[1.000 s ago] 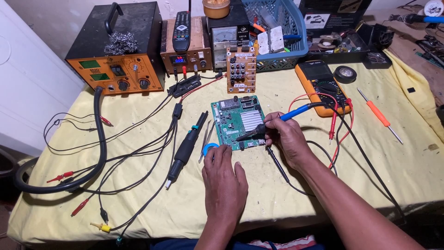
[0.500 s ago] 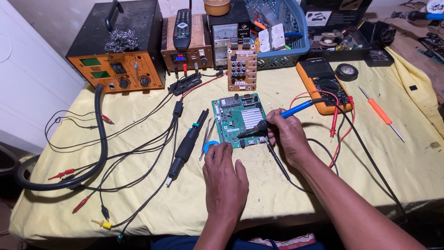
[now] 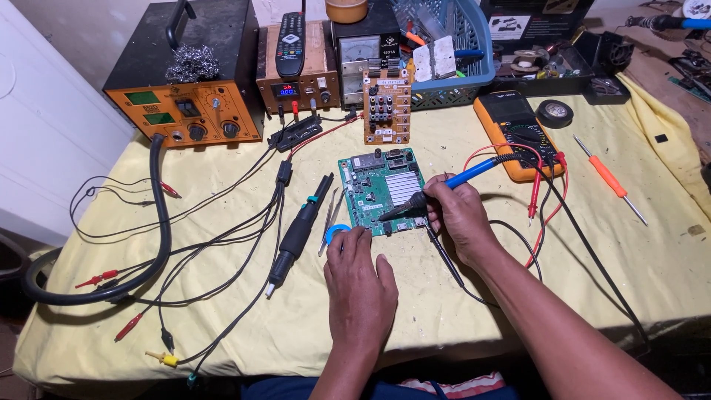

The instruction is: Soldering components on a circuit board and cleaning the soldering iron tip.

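A green circuit board with a ribbed silver heat sink lies flat on the yellow cloth. My right hand grips a blue-handled soldering iron, its dark tip resting on the board's lower middle. Flat on the cloth, my left hand has its fingertips touching the board's near left corner, beside a small blue tape roll. A black probe lies under my right hand.
A black hot-air wand and tweezers lie left of the board. Behind it stand an orange rework station, a power supply, a brown circuit board and a blue basket. An orange multimeter and screwdriver lie right.
Both hands stay where they were on the board and iron. Only the camera view has shifted slightly.
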